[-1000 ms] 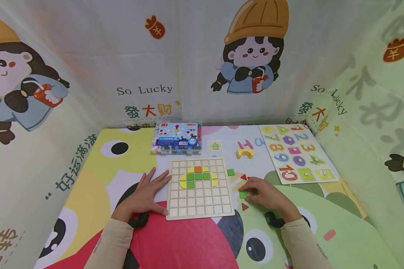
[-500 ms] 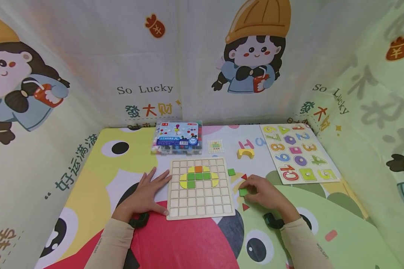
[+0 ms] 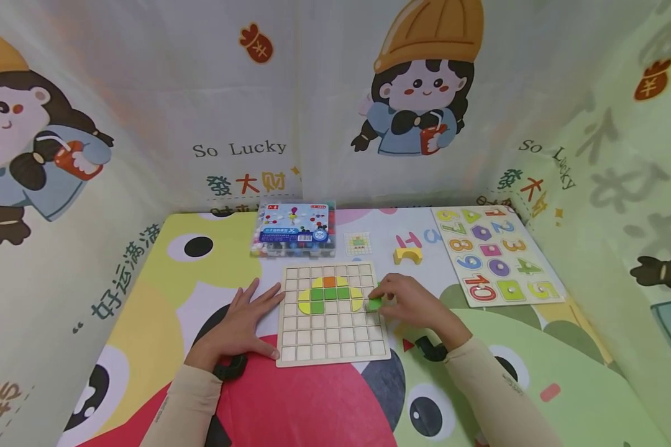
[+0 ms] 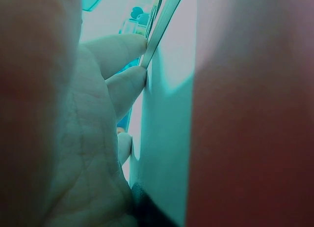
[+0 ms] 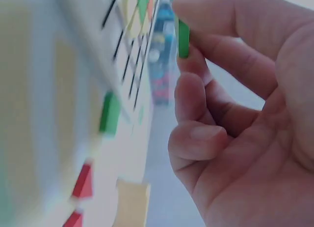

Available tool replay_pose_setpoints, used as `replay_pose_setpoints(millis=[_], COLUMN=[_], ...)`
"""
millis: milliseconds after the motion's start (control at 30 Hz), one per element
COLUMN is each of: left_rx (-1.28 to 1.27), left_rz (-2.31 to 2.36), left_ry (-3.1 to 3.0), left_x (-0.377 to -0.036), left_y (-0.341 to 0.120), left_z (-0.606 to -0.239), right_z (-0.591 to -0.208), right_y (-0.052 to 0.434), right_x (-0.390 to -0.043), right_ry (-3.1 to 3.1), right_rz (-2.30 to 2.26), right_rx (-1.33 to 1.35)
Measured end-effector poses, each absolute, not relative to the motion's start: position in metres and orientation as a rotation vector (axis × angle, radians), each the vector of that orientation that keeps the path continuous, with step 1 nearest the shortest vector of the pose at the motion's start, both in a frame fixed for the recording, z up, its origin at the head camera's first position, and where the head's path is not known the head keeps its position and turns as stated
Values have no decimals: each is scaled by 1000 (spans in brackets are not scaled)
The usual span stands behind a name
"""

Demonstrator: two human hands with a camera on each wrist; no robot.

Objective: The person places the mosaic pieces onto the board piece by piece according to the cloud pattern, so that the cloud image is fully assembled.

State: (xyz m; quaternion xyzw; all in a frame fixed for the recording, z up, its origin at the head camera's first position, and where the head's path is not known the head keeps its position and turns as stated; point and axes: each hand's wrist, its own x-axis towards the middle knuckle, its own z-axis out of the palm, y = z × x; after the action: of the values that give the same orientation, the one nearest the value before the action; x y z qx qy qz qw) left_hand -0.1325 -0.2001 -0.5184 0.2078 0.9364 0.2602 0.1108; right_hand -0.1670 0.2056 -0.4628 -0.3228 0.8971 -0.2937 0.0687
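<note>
Progress so far: the grid board (image 3: pixel 331 313) has a small patch filled in its upper middle, an orange square on top, green squares under it and yellow pieces rounding the sides, so it's maybe a quarter done with all the lower rows bare. Right hand (image 3: pixel 410 304) sits at the board's 3 o'clock edge, thumb and fingers pinched on a green tile (image 3: pixel 374 303), which hangs right over the rim there. The wrist view shows that tile (image 5: pixel 183 33) held edge-on between the fingertips. Left hand (image 3: pixel 243 323) lies flat at the board's 9 o'clock, fingers straight, tips against the edge. A red triangle (image 3: pixel 407 344) waits on the mat toward 4 o'clock, and a yellow arch (image 3: pixel 406 254) at 1 o'clock. Plenty left, I'd say.
</note>
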Motion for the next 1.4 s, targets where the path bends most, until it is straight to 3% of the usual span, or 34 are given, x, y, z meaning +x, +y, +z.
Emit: replay_pose_setpoints(millis=[567, 1400], left_rx=[606, 613], left_rz=[795, 773], left_ry=[2746, 2744], left_x=[-130, -132], left_y=[-202, -201], left_z=[-523, -516], right_z=[-469, -479], right_y=[122, 108], right_x=[-185, -185], right_ry=[2614, 2649], right_rz=[-676, -588], right_rx=[-920, -950])
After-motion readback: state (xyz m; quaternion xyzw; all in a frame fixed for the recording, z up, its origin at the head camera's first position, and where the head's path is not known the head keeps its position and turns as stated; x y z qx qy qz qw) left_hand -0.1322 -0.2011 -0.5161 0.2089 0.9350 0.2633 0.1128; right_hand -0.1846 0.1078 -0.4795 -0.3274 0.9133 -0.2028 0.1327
